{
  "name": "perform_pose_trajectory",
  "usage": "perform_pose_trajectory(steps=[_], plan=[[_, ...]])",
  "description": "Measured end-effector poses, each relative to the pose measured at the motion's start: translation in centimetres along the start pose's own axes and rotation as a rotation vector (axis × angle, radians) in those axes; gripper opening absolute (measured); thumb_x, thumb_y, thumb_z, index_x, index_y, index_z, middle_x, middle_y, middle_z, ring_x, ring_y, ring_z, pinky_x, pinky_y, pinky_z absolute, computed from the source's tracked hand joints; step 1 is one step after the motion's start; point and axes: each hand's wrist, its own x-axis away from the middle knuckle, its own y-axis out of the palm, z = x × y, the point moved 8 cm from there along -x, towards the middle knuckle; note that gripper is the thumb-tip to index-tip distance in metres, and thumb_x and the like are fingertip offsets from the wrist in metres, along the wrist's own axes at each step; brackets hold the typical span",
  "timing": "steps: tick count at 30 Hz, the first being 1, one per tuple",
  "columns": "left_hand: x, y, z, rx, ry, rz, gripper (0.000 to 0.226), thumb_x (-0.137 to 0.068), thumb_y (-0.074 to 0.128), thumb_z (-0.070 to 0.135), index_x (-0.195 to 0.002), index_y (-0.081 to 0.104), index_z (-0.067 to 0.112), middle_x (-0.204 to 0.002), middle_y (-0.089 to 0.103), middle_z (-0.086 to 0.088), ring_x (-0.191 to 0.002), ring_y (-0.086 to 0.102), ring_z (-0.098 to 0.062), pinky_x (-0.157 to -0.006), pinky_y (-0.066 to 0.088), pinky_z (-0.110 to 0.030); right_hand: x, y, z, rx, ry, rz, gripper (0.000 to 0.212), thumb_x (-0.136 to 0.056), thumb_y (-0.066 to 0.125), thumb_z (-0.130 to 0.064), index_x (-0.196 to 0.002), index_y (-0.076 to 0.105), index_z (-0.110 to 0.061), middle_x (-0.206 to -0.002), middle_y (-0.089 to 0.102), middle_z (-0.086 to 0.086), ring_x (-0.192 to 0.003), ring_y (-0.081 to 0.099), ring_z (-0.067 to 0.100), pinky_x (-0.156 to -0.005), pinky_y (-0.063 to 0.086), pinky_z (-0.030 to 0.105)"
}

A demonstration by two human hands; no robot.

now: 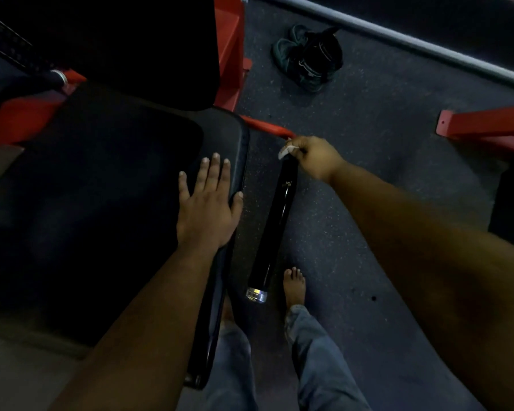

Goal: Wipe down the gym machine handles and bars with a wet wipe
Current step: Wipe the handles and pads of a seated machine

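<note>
Black glossy cylindrical handle (272, 229) with a silver metal end cap (256, 295) runs from lower centre up toward the red painted steel frame (266, 127) of the gym machine, hanging just beside the right edge of the black padded seat (101, 203). From the head view, I see my right hand (316, 157) wrapped around the upper end of that handle, fingers curled round it and pinching a small white wet wipe (285, 151) against the bar; only a crumpled corner of the wipe shows past the fingers. My left hand (207, 209) lies flat on the seat pad near its right edge, fingers straight and slightly spread, thumb over the rim, holding nothing.

Above the seat stands the black padded backrest (131, 48), very dark in this light. A bare foot (294, 287) rests on the speckled dark rubber floor (383, 143) just right of the handle's silver cap, with blue denim trouser legs (318, 360) below it. A pair of dark shoes (307, 57) lies on the floor well apart, near a grey metal bar (413, 41) crossing the upper right. Another red frame piece (484, 126) enters from the right edge.
</note>
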Motion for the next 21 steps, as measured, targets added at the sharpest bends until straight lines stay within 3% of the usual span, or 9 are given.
perform_pose_trajectory(steps=[3,6,10,12,16,19,21], plan=[[-0.1,0.0,-0.1,0.01,-0.005,0.007,0.07,-0.107,0.022,0.053,-0.165,0.005,0.018,-0.173,-0.001,-0.004,-0.159,-0.003,-0.021,-0.126,0.006,-0.06,1.8,0.3,-1.4,-0.068,-0.033,0.041,0.03,-0.105,0.048,-0.013,-0.098,0.075,-0.022,-0.113,0.073,-0.008,-0.12,0.06,0.005,-0.113,0.042,0.036],[-0.1,0.0,-0.1,0.016,-0.002,0.008,0.07,-0.107,0.023,0.053,-0.165,0.006,0.018,-0.173,0.0,-0.005,-0.159,-0.001,-0.021,-0.125,0.007,-0.06,6.0,0.9,-3.7,-0.135,-0.158,0.051,0.026,-0.104,0.049,-0.008,-0.109,0.074,-0.014,-0.123,0.07,-0.004,-0.133,0.052,0.005,-0.116,0.038,0.028],[-0.1,0.0,-0.1,0.009,-0.002,0.01,0.071,-0.107,0.022,0.053,-0.165,0.006,0.017,-0.173,0.001,-0.005,-0.159,0.0,-0.021,-0.125,0.008,-0.061,10.7,2.0,-6.5,-0.09,-0.377,0.003,0.023,-0.101,0.053,-0.003,-0.114,0.072,-0.008,-0.125,0.069,0.004,-0.127,0.059,0.011,-0.11,0.044,0.025],[-0.1,0.0,-0.1,0.013,-0.001,0.01,0.07,-0.107,0.021,0.053,-0.165,0.005,0.017,-0.173,0.0,-0.005,-0.159,-0.001,-0.021,-0.125,0.008,-0.061,10.6,1.4,-6.7,-0.145,-0.392,-0.03,0.022,-0.102,0.052,-0.002,-0.112,0.072,-0.005,-0.123,0.07,0.007,-0.127,0.061,0.014,-0.111,0.044,0.029],[-0.1,0.0,-0.1,0.013,0.0,0.006,0.071,-0.107,0.021,0.053,-0.165,0.003,0.018,-0.173,-0.003,-0.004,-0.159,-0.004,-0.02,-0.125,0.006,-0.06,4.6,-2.8,-4.2,-0.068,-0.269,0.164,0.026,-0.107,0.048,-0.012,-0.113,0.073,-0.012,-0.111,0.073,0.004,-0.102,0.068,0.011,-0.093,0.049,0.02],[-0.1,0.2,-0.1,0.013,-0.007,0.012,0.071,-0.106,0.021,0.054,-0.165,0.003,0.018,-0.173,-0.003,-0.003,-0.159,-0.004,-0.019,-0.126,0.005,-0.06,-0.8,-1.8,-2.5,0.168,-0.16,-0.052,0.028,-0.103,0.049,-0.011,-0.111,0.074,-0.022,-0.115,0.072,-0.005,-0.113,0.064,0.014,-0.11,0.04,0.021],[-0.2,0.3,-0.2,0.013,-0.007,0.019,0.071,-0.106,0.022,0.054,-0.165,0.004,0.018,-0.173,-0.003,-0.003,-0.159,-0.003,-0.019,-0.125,0.005,-0.06,-2.5,-0.3,-1.6,0.295,-0.083,-0.22,0.028,-0.102,0.05,-0.012,-0.102,0.074,-0.027,-0.11,0.072,-0.007,-0.111,0.065,0.015,-0.107,0.044,0.032]])
